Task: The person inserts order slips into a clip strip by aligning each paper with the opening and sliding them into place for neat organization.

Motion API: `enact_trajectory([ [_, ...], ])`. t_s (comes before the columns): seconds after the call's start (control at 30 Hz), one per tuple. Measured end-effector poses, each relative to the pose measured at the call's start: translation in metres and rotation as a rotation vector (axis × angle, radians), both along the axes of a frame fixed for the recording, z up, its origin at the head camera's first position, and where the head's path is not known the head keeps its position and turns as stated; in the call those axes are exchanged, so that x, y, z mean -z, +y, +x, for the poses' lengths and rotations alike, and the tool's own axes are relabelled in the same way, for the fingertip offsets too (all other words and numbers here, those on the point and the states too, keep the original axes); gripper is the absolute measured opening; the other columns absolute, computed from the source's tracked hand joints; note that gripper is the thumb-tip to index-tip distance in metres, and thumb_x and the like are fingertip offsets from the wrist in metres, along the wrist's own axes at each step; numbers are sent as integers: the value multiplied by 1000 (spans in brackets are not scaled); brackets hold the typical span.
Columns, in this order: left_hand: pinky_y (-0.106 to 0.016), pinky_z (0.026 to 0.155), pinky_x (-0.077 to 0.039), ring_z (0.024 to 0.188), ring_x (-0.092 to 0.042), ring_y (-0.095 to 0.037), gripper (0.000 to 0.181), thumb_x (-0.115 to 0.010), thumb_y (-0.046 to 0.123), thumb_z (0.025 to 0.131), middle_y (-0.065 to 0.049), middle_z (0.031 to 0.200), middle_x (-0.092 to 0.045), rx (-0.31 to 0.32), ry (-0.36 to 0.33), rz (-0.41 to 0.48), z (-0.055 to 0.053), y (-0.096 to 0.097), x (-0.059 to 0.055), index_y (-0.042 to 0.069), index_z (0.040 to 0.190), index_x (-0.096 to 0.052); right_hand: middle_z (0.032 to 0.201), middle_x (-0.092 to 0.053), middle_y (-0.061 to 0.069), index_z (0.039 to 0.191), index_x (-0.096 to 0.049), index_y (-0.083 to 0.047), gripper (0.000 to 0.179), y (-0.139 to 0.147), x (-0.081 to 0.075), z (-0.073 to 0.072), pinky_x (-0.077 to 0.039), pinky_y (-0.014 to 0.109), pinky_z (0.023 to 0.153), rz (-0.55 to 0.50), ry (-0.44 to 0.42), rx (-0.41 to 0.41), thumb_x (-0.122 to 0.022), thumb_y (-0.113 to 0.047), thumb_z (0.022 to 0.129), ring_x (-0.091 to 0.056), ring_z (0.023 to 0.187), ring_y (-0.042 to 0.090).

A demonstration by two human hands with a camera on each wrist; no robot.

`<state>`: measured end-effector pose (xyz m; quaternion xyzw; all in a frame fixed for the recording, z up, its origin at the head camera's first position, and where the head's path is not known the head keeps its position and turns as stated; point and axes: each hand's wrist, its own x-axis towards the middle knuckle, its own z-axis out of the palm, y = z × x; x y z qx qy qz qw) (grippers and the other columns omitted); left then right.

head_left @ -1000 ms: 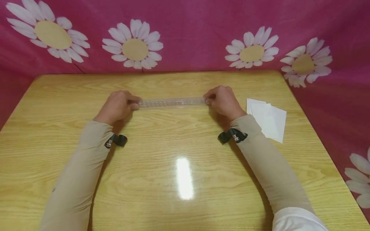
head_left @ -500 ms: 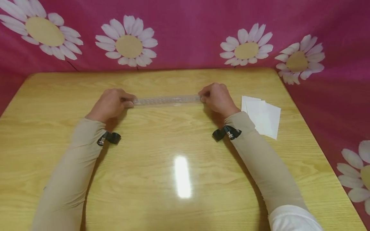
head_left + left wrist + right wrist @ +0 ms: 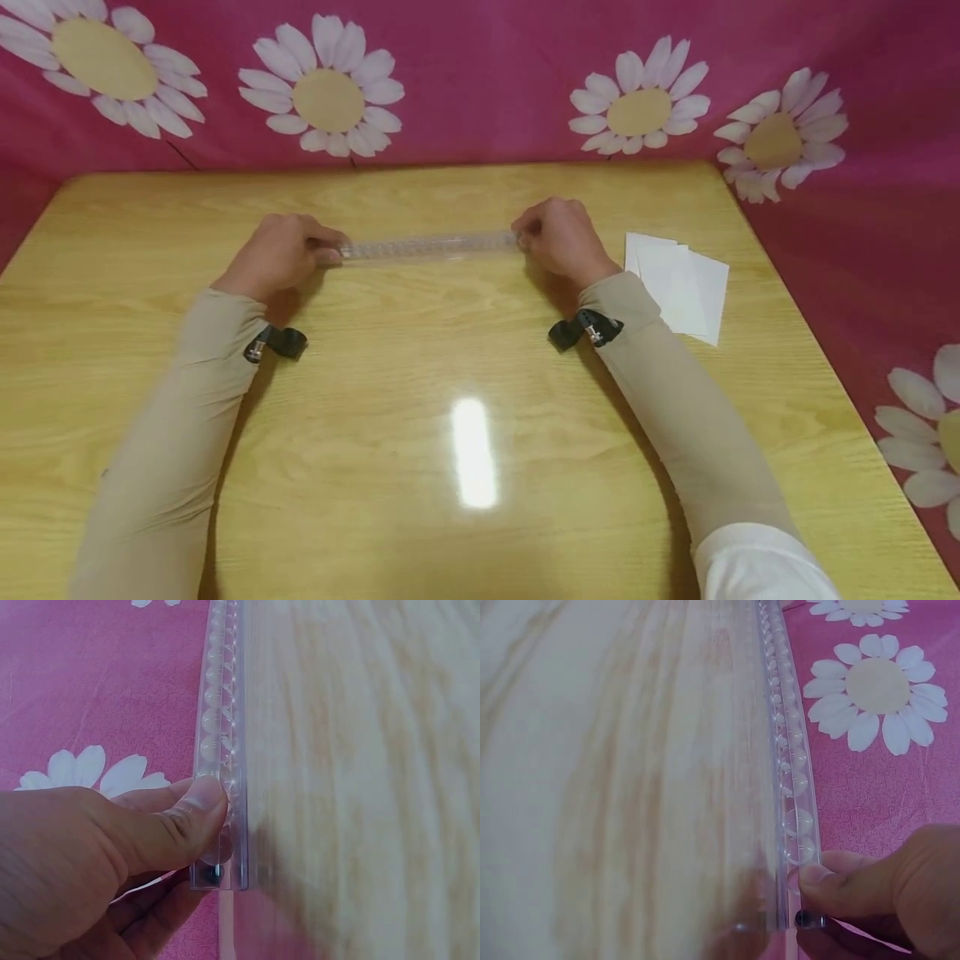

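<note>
A long, narrow, clear plastic case (image 3: 427, 247) spans crosswise between my two hands over the far half of the table. Inside it runs a row of clear round beads (image 3: 213, 697), with a dark one at each end. My left hand (image 3: 281, 254) pinches the left end, thumb on the near face and fingers behind. At the opposite end my right hand (image 3: 566, 242) pinches the case in the same way. In the right wrist view, the right thumb (image 3: 821, 876) lies just above the dark bead. Whether the case touches the tabletop, I cannot tell.
Several white paper squares (image 3: 678, 287) overlap on the table, right of my right hand. The wood-grain table (image 3: 375, 433) reaches back to a pink cloth (image 3: 480, 83) printed with daisies. Black straps with small fittings (image 3: 281, 342) sit at both wrists.
Hands, case and papers all shift slightly left and upward together in the head view, along with the background. Both hands keep their hold on the case's ends.
</note>
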<state>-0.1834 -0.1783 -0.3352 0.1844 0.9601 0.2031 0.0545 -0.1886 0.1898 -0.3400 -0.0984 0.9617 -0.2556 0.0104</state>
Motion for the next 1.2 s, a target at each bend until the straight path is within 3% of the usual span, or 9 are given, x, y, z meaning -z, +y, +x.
enact_trajectory([
  [0.2,-57,104,-52,116,-68,-42,30,-73,13,95,-25,121,-74,21,38,-4,0,-4,-1,4,124,-75,121,-77,15,117,-79,-7,24,-4,-1,-3,-53,44,106,16,-28,16,-68,-9,96,-66,120,31],
  [0.5,-56,102,-54,114,-69,-41,30,-73,13,95,-25,120,-74,19,23,-5,2,-5,4,2,124,-75,120,-77,14,117,-79,-6,25,-4,-1,0,-54,42,100,2,-16,-20,-66,-9,95,-67,113,30],
  [0.73,-55,97,-55,109,-71,-39,28,-75,12,94,-22,117,-76,67,93,-5,-2,-5,1,3,120,-77,119,-78,14,117,-79,-7,24,-2,-1,1,-54,43,102,6,8,-19,-68,-10,96,-67,113,29],
  [1.03,-53,99,-55,113,-70,-40,30,-73,11,95,-21,121,-75,53,39,-59,-4,-1,5,2,124,-74,115,-78,16,115,-79,-5,26,-2,0,3,-57,45,99,72,60,-92,-63,-7,95,-70,104,30],
  [1.2,-55,104,-53,118,-68,-41,30,-73,12,96,-20,124,-74,52,40,-72,-4,0,0,2,124,-74,129,-73,15,128,-73,-5,33,2,-11,6,-53,47,108,60,8,-53,-63,-19,100,-65,122,31],
])
